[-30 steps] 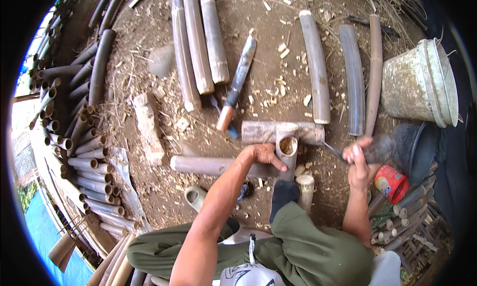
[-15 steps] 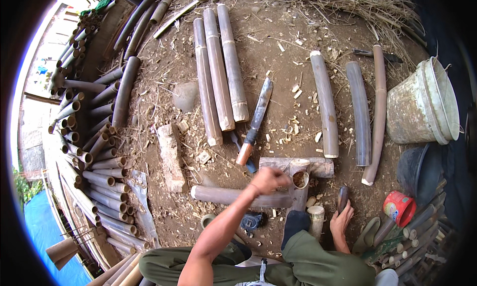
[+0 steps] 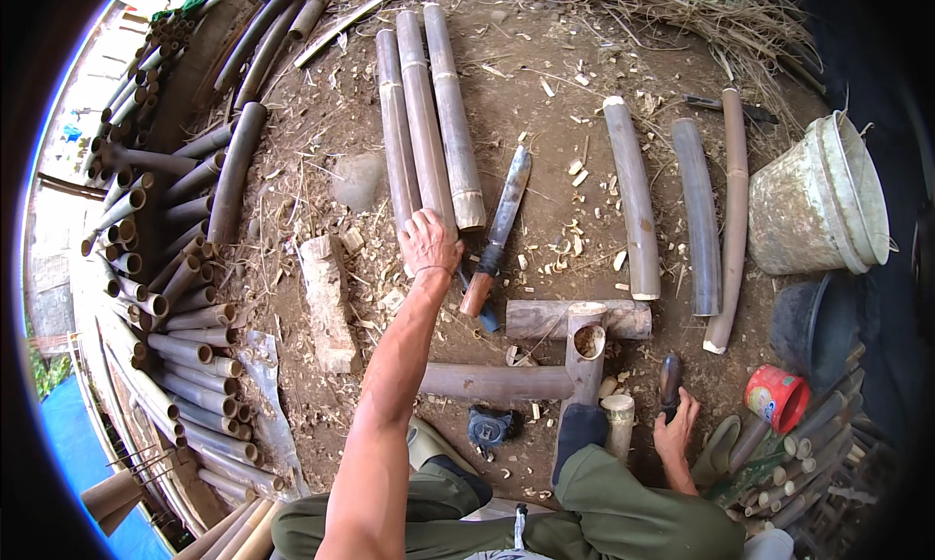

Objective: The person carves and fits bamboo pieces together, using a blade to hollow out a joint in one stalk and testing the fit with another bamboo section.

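Note:
My left hand (image 3: 430, 243) reaches out over the near ends of two bamboo poles, its fingers curled down on the left bamboo pole (image 3: 393, 122) and against the middle bamboo pole (image 3: 419, 112). A third bamboo pole (image 3: 450, 102) lies beside them. At the lower right, my right hand (image 3: 677, 431) is closed around the lower part of a dark, round-ended tool (image 3: 670, 377); its kind is unclear. Between my legs a bamboo piece with a round hole (image 3: 586, 363) rests across a short bamboo length (image 3: 536, 318), its near end by my dark-covered foot. A longer bamboo pole (image 3: 487, 381) meets it from the left.
A big knife (image 3: 505, 205) with a wooden handle lies beside the poles. A tape measure (image 3: 491, 428) sits near my foot. To the right are more bamboo poles (image 3: 635, 209), a dirty white bucket (image 3: 808, 205) and a red tub (image 3: 776, 404). Stacked bamboo (image 3: 200, 394) lines the left.
My left hand has moved from the holed bamboo piece forward and left onto the poles. The right hand stays low with the dark tool. The view has shifted slightly.

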The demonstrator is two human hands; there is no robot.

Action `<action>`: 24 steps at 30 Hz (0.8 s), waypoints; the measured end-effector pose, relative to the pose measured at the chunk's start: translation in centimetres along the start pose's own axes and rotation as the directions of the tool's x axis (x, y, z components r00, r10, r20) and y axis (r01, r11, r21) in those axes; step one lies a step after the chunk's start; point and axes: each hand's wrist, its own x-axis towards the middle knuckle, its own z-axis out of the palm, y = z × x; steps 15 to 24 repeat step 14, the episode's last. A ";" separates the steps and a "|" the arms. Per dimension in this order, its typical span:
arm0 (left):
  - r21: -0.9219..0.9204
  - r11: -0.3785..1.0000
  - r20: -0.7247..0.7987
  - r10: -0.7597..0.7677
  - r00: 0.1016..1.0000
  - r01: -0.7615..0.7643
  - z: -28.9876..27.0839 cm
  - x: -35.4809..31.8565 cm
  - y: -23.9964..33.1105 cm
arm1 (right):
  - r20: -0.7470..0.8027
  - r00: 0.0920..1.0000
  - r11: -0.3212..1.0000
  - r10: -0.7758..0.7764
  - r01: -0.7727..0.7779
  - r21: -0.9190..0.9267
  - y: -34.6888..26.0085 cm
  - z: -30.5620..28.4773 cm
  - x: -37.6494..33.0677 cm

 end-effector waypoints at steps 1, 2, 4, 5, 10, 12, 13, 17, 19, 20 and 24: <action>-0.025 0.999 0.028 -0.047 0.998 0.048 0.0 0.3 -0.2 | -0.003 1.000 1.000 -0.002 0.002 0.025 0.1 0.0 -0.3; -0.060 0.995 0.064 -0.079 0.995 0.083 -0.2 0.4 0.7 | -0.014 1.000 0.999 0.009 -0.008 0.039 0.7 -0.3 -0.8; -0.520 0.803 0.395 -0.075 0.915 0.291 -0.3 1.4 -2.8 | -0.002 1.000 0.994 0.026 -0.026 0.104 0.7 -0.4 -1.8; -0.789 0.515 0.461 0.138 0.877 0.334 -1.7 -0.1 -3.0 | 0.001 0.998 0.991 0.059 -0.059 0.120 1.2 -1.3 -2.7; -0.512 -0.608 0.191 0.608 0.771 0.606 -9.2 -7.8 -3.4 | 0.025 0.996 0.988 0.084 -0.087 0.130 3.1 -1.8 -6.2; -0.607 -0.573 0.418 0.360 0.834 0.551 -6.6 -6.8 -3.3 | 0.084 0.993 0.976 0.083 -0.099 0.196 2.9 -1.1 -7.2; -0.753 -0.429 0.393 0.316 0.863 0.500 -5.2 -6.7 -3.0 | 0.107 0.991 0.969 0.086 -0.108 0.222 3.0 -1.1 -7.7; -0.866 -0.265 0.356 0.271 0.894 0.425 -4.8 -6.7 -2.9 | 0.112 0.990 0.958 0.090 -0.117 0.262 2.9 -1.0 -8.1; -0.866 -0.265 0.356 0.271 0.894 0.425 -4.8 -6.7 -2.9 | 0.112 0.990 0.958 0.090 -0.117 0.262 2.9 -1.0 -8.1; -0.866 -0.265 0.356 0.271 0.894 0.425 -4.8 -6.7 -2.9 | 0.112 0.990 0.958 0.090 -0.117 0.262 2.9 -1.0 -8.1; -0.866 -0.265 0.356 0.271 0.894 0.425 -4.8 -6.7 -2.9 | 0.112 0.990 0.958 0.090 -0.117 0.262 2.9 -1.0 -8.1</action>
